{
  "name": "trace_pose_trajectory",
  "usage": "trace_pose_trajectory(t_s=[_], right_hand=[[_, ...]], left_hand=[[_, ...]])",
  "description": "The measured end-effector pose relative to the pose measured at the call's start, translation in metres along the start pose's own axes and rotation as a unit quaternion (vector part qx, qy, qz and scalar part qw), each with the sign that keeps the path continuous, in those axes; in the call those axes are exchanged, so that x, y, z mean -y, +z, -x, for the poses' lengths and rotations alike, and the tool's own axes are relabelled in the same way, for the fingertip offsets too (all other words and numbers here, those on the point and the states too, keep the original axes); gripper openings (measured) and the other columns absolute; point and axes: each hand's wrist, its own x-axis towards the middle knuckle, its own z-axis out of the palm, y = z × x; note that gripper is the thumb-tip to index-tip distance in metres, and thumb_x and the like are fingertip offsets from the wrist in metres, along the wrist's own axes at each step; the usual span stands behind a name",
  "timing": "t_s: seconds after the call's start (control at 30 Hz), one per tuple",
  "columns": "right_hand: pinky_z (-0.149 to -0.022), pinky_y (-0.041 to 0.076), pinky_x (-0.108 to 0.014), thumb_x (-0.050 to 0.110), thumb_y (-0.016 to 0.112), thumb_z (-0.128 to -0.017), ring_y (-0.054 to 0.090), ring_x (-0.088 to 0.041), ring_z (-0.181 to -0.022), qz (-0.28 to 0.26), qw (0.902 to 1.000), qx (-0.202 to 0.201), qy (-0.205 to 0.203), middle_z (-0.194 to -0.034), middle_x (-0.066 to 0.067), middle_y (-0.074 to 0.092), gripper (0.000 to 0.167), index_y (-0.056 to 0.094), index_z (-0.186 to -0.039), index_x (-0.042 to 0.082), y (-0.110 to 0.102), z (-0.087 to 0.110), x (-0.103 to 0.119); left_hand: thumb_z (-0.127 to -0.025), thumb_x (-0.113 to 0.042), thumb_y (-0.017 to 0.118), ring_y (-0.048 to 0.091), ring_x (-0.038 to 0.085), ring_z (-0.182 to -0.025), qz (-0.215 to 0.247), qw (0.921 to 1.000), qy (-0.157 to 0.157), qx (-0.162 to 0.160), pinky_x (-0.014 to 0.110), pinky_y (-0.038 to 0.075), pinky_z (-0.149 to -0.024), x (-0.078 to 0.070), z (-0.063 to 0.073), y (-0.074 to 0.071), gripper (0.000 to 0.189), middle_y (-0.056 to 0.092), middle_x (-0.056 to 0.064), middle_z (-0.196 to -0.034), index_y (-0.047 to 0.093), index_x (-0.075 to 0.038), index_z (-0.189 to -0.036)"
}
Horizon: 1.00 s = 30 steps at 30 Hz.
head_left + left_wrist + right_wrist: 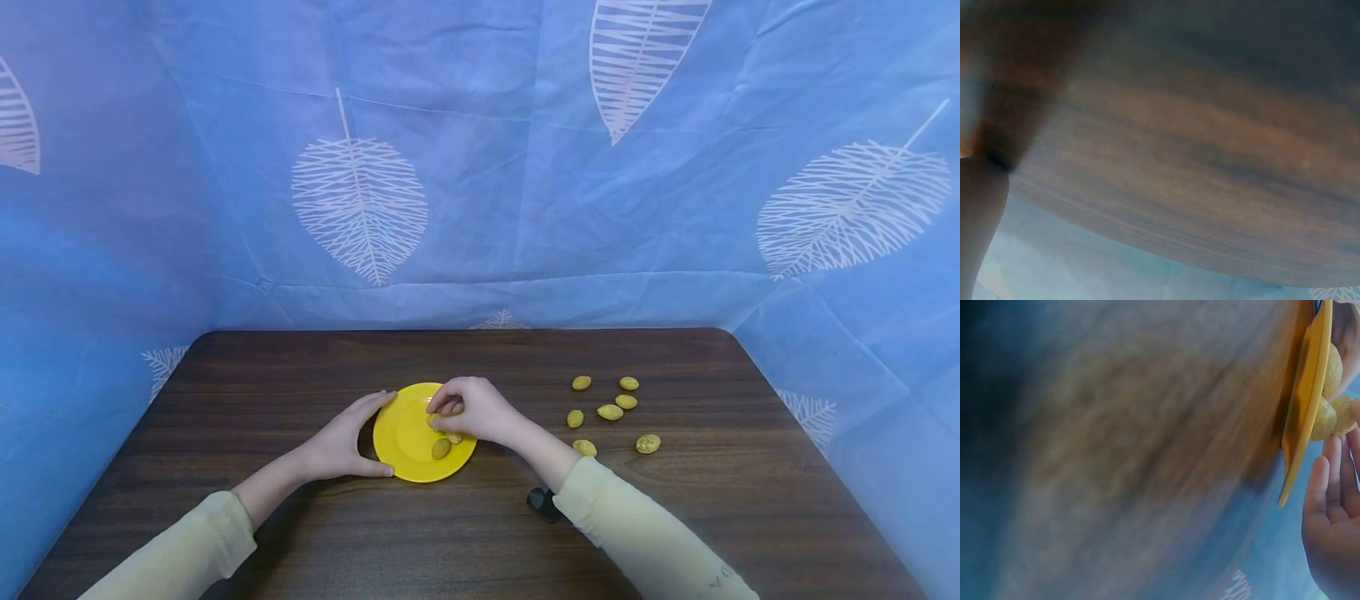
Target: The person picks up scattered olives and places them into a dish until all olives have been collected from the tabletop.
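Observation:
A round yellow plate [408, 454] lies on the table, and my left hand [341, 442] holds its left rim between the thumb and the fingers. Over the plate's right half, my right hand [480, 410] pinches a yellow oval nut-like piece [432, 421] in its fingertips. Beneath those fingers, another yellow piece [441, 448] rests on the plate, and one more is partly covered by the hand. The right wrist view shows the pinched piece [1344, 414] touching or close beside its neighbour [1324, 422]. Only a bit of hand shows in the left wrist view.
Several similar yellow oval pieces [610, 412] lie scattered on the dark wooden table [337, 533], right of my right hand. A small black object [542, 502] shows beside the right forearm. Blue leaf-patterned cloth [480, 192] hangs behind and at both sides.

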Motion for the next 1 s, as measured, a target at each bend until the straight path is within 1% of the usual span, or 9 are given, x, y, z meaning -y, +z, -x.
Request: trace_pose_trajectory(t_s=[0.17, 0.3, 0.4, 0.7, 1.0], right_hand=[[-0.075, 0.055, -0.017, 0.011, 0.082, -0.094, 0.064, -0.006, -0.083, 0.014, 0.9997, 0.022, -0.002, -0.099, -0.005, 0.076, 0.011, 0.08, -0.104, 0.007, 0.0005, -0.0029, -0.0006], [-0.07, 0.055, -0.016, 0.011, 0.082, -0.093, 0.063, -0.006, -0.08, 0.02, 0.9993, 0.032, 0.003, -0.096, -0.004, 0.076, 0.011, 0.08, -0.104, 0.007, 0.0014, -0.0042, -0.0029], [-0.069, 0.054, -0.016, 0.01, 0.082, -0.093, 0.062, -0.005, -0.079, 0.024, 0.999, 0.037, 0.003, -0.095, -0.004, 0.076, 0.011, 0.08, -0.103, 0.007, 0.0024, -0.0047, -0.0044], [-0.074, 0.054, -0.015, 0.01, 0.083, -0.092, 0.063, -0.004, -0.08, 0.044, 0.9983, 0.039, -0.007, -0.095, -0.003, 0.077, 0.01, 0.081, -0.102, 0.008, 0.0042, -0.0067, -0.0046], [-0.077, 0.054, -0.015, 0.012, 0.082, -0.093, 0.064, -0.004, -0.083, 0.046, 0.9982, 0.037, -0.013, -0.098, -0.004, 0.077, 0.012, 0.081, -0.104, 0.008, 0.0014, -0.006, -0.0009]], left_hand=[[-0.08, -0.038, 0.093, 0.034, 0.056, -0.153, 0.002, 1.0, -0.002, 0.001, 0.075, 0.036, -0.118, -0.0002, -0.0001, -0.0001, 0.109, 0.034, 0.032, -0.167, 0.034, 0.002, -0.163], [-0.08, -0.038, 0.093, 0.034, 0.056, -0.153, 0.001, 1.0, -0.005, 0.002, 0.075, 0.036, -0.118, -0.0004, -0.0003, 0.0002, 0.109, 0.034, 0.032, -0.167, 0.034, 0.002, -0.163], [-0.08, -0.037, 0.093, 0.034, 0.056, -0.153, 0.0, 1.0, -0.005, 0.002, 0.075, 0.036, -0.118, -0.0007, -0.0004, 0.0004, 0.109, 0.034, 0.032, -0.167, 0.034, 0.002, -0.163], [-0.08, -0.037, 0.093, 0.034, 0.055, -0.153, 0.005, 1.0, -0.007, 0.004, 0.074, 0.037, -0.118, -0.0009, -0.0008, 0.0002, 0.109, 0.034, 0.032, -0.167, 0.034, 0.001, -0.163], [-0.08, -0.037, 0.093, 0.033, 0.055, -0.154, 0.007, 0.9999, -0.007, 0.003, 0.075, 0.035, -0.119, -0.0009, -0.0011, -0.0001, 0.109, 0.034, 0.031, -0.167, 0.034, 0.001, -0.163]])
